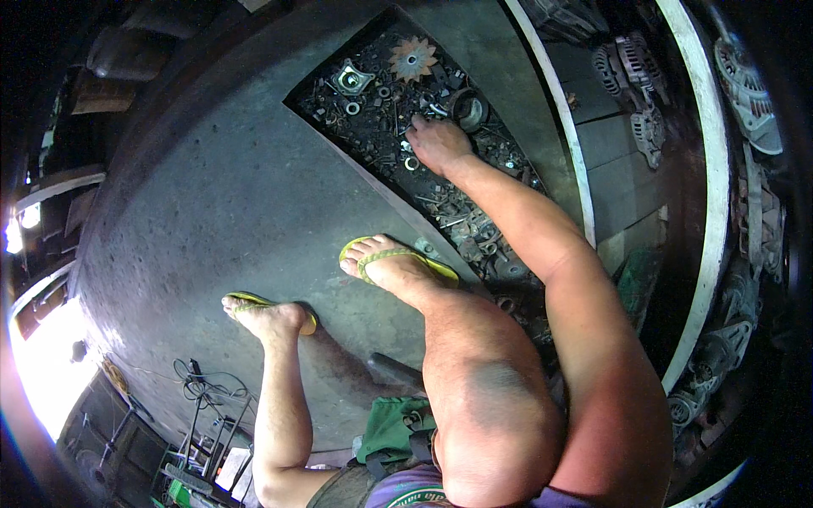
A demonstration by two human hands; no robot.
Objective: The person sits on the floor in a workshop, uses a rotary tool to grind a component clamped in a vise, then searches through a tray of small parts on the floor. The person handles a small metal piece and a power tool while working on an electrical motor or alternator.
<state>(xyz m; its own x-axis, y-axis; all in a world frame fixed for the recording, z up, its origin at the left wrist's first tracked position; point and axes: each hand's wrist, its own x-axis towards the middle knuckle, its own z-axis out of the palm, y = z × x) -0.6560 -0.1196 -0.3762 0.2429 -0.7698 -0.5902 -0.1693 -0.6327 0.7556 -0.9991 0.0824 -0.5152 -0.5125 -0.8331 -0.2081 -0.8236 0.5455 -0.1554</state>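
Observation:
My right hand (439,146) reaches into a long dark metal tray (364,172) on the floor, crowded with loose metal parts. Its back faces up and the fingers curl down among small bolts and nuts; whatever lies under the fingertips is hidden. Close to the hand are a dark round ring-shaped housing (468,110) and a pale washer (412,163). Toward the tray's far end lie a rusty toothed disc (412,60) and a silvery flanged plate (351,78) with a round centre hole. My left hand is outside the picture.
My feet in yellow flip-flops (440,267) rest on the concrete floor (212,186) beside the tray. White-edged shelving (707,169) with alternator-like housings (633,68) stands along the right. A tangle of black cable (199,381) and metal frames sit at the lower left.

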